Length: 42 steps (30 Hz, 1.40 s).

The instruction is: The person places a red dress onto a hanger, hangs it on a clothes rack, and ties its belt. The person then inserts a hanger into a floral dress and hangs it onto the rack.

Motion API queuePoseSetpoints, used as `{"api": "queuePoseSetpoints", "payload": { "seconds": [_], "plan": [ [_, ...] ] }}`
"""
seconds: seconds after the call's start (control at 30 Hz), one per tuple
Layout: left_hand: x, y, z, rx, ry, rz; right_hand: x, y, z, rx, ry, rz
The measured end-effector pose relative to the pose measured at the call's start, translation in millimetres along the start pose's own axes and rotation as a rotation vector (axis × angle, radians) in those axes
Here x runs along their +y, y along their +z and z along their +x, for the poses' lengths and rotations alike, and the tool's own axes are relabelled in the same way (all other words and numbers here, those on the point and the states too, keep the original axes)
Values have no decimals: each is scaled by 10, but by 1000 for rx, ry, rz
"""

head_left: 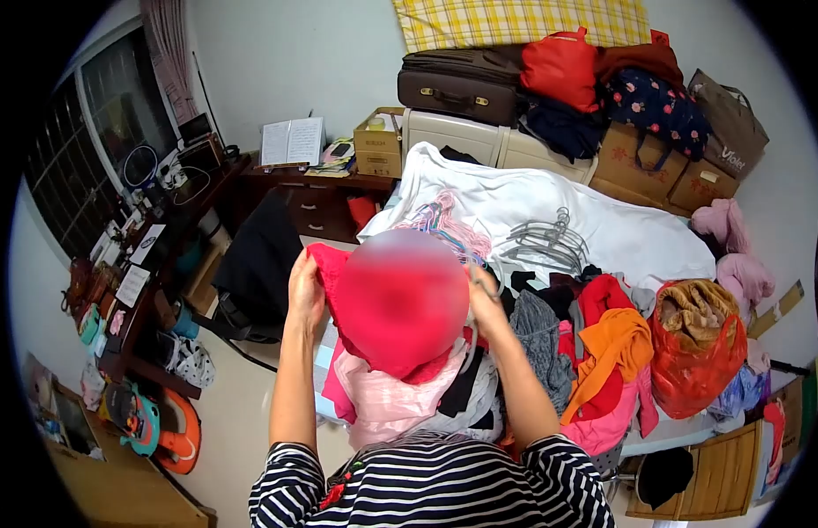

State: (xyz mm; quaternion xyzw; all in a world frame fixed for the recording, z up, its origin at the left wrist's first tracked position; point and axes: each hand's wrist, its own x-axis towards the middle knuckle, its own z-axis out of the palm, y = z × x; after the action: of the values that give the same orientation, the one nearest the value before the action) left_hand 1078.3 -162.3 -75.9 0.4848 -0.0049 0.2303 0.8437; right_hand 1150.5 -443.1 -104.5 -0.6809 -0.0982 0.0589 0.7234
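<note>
A bright red garment (338, 304) hangs in front of me, its middle hidden by a round blur. My left hand (305, 292) is closed on its upper left edge. On the other side, my right hand (486, 304) is closed around a grey hanger (490, 280), partly hidden by the blur; whether these fingers also grip the garment is unclear. Below lies a pale pink garment (396, 400) with dark and grey clothes beside it. Beyond my hands, pink hangers (449, 224) and several grey hangers (545, 238) rest on a white sheet (633, 242).
At right, an orange garment (616, 348) tops a clothes pile beside a red plastic bag (695, 365) holding a brown furry item. A black-draped chair (264, 260) stands left. A suitcase (457, 88) sits on the headboard. A wooden stool (700, 480) is at lower right.
</note>
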Motion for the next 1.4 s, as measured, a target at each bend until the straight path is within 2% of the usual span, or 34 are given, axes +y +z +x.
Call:
{"api": "queuePoseSetpoints", "payload": {
  "seconds": [0.03,0.1,0.2,0.27,0.37,0.43,0.5,0.53,0.57,0.6,0.63,0.7,0.73,0.77,0.83,0.87,0.97,1.03,1.07,1.1,1.17,1.2,1.33,1.4],
  "plan": [
    [-35,-15,-28,1,2,-1,161,-119,101,64,-254,-25],
    [-104,-32,-89,-25,-173,264,-418,-195,176,-232,-39,78],
    [-488,-231,-57,-41,-247,441,-726,-114,155,-308,-83,302],
    [-571,-71,-165,0,-337,528,-865,-115,134,-324,-70,310],
    [-683,85,-273,-116,-509,537,-920,-141,108,-339,-88,302],
    [-770,157,-228,-296,-362,721,-906,-227,114,-473,-219,102],
    [-741,360,-219,-420,-145,665,-1049,-240,-8,-568,-117,53],
    [-642,557,-236,-421,-143,663,-1028,-237,-32,-569,-160,-17],
    [-517,781,-246,-524,-89,628,-999,-239,-33,-571,-203,-87],
    [-426,953,-238,-626,-35,592,-868,-291,74,-667,-146,-127],
    [-369,1068,-208,-626,-34,592,-788,-284,118,-667,-146,-127],
    [-321,1240,-152,-827,-156,535,-700,-265,139,-598,-99,-132],
    [-384,1265,-127,-831,-280,401,-708,-270,116,-557,-77,-127],
    [-451,1249,-80,-841,-279,401,-720,-287,89,-563,-83,-52],
    [-489,1225,5,-853,-296,521,-669,-349,74,-465,-150,-19],
    [-495,1195,34,-795,-220,511,-674,-428,87,-469,-96,7],
    [-442,1077,285,-639,-363,258,-650,-583,50,-231,-147,-163],
    [-259,1155,385,-493,-484,71,-733,-625,-104,-224,-163,-112],
    [-196,1224,434,-373,-468,112,-766,-642,-173,-223,-177,-61],
    [-183,1139,584,-470,-467,102,-765,-678,-207,-223,-182,-61],
    [-148,1162,711,-339,-423,189,-756,-774,-260,-344,-307,-108],
    [-68,1244,710,-205,-369,263,-767,-811,-296,-415,-245,-66],
    [-8,1224,882,-270,-239,248,-788,-859,-397,-589,-145,-38],
    [32,1252,879,-282,-207,277,-762,-822,-394,-604,-115,-50]
  ]
}}
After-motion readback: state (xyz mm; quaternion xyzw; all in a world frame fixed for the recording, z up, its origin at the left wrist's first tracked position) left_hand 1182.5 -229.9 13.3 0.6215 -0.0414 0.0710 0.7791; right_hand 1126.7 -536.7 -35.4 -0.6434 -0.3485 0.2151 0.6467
